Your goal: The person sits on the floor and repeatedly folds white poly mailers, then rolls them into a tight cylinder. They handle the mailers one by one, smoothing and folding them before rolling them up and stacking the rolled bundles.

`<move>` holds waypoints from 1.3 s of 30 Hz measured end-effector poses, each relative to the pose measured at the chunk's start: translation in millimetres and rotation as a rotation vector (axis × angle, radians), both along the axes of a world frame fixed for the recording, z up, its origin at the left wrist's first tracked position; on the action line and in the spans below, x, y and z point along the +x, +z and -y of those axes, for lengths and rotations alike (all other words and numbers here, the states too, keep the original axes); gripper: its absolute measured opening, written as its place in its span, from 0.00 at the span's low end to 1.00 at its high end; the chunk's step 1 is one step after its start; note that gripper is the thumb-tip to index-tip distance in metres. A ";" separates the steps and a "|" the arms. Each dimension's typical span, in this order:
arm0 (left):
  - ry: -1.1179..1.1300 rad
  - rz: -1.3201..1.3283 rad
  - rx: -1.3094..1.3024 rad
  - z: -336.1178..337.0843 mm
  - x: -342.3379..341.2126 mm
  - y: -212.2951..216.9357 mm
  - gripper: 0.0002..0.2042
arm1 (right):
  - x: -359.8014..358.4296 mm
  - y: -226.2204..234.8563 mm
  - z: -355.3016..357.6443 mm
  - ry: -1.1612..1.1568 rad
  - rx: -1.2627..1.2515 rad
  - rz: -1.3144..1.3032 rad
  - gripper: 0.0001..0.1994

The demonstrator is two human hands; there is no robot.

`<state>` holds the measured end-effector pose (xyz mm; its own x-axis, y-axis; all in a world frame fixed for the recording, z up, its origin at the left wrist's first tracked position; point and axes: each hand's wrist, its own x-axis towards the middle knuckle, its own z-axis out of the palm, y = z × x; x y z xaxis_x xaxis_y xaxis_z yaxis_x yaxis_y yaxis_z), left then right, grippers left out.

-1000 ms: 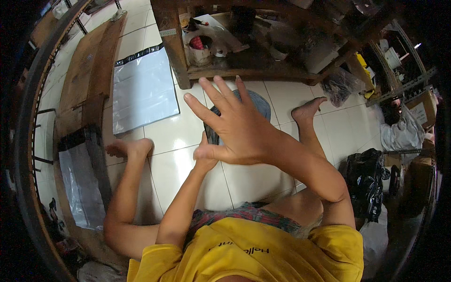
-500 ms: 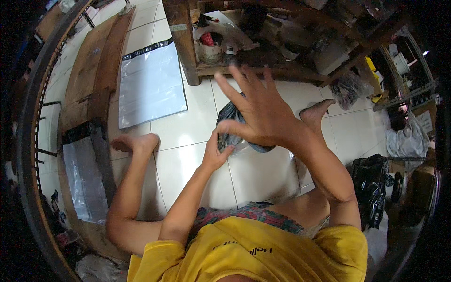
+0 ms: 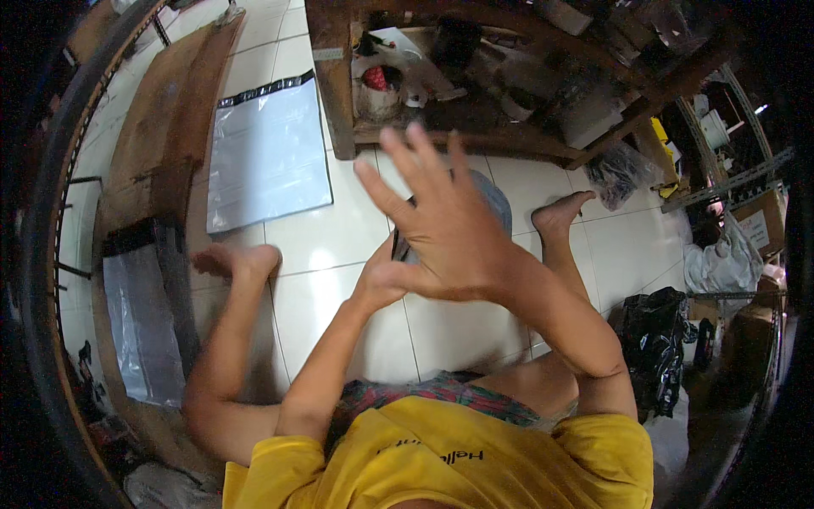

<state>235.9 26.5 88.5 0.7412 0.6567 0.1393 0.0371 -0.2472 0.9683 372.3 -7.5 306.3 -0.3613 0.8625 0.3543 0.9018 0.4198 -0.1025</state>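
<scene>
Bare white tiles (image 3: 339,246) lie open — wooden shelf (image 3: 339,93) blocks beyond.

There is just the one view, taken from the person's head and looking steeply down over the yellow shirt (image 3: 441,458) at the tiled floor (image 3: 339,229) between the outstretched legs. It sits very near the raised right hand (image 3: 449,229), which spreads wide across the middle of the picture and hides much of the left hand (image 3: 381,284) just under it. Beyond the fingers lies the wooden shelf (image 3: 475,127), left of the hand the grey mailer bag (image 3: 267,148), and the fisheye bends everything towards a dark rim.
</scene>
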 end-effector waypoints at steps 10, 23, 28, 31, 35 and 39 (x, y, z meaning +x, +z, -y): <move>0.117 -0.194 0.019 -0.5 2.8 -34.1 0.48 | 26.8 29.6 -14.7 -0.046 0.037 -0.118 0.50; 0.091 -0.034 0.074 -6.7 1.4 -24.0 0.47 | 33.6 11.7 -55.1 -0.084 -0.037 -0.094 0.42; 0.090 -0.126 0.121 -11.0 0.6 -8.7 0.45 | 32.0 13.1 -57.4 -0.076 0.007 -0.124 0.41; 0.057 -0.166 0.069 -15.3 7.2 -10.5 0.44 | 26.6 -2.1 -48.8 -0.178 -0.144 0.068 0.41; 0.106 -0.101 0.093 -14.6 5.1 -11.1 0.47 | 31.9 17.3 -45.4 -0.162 0.026 -0.095 0.40; 0.111 0.006 0.183 -2.4 7.1 -10.6 0.52 | 38.4 13.0 -52.9 -0.125 0.015 -0.029 0.39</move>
